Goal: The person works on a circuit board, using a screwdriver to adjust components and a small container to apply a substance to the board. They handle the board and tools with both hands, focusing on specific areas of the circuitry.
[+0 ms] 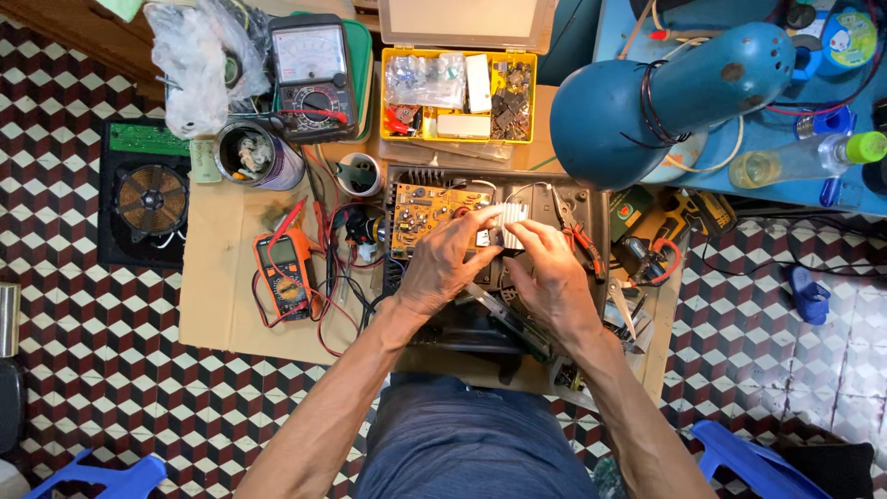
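My left hand [443, 263] and my right hand [552, 277] meet over an opened black appliance case [591, 208] on a low cardboard-covered work surface. Between their fingertips they grip a silver finned heat sink [506, 225], which sits at the right end of an orange circuit board [427, 208] inside the case. The left fingers pinch its upper left edge. The right fingers press its lower right side. Both forearms reach up from the bottom of the view, hiding the lower half of the case.
An orange digital multimeter [285, 270] with red and black leads lies left of the case. Behind it stand an analog meter [312, 74], a tin can [254, 154] and a yellow parts box [459, 95]. A blue lamp [647, 97] overhangs the right. Pliers [584, 245] lie beside the case.
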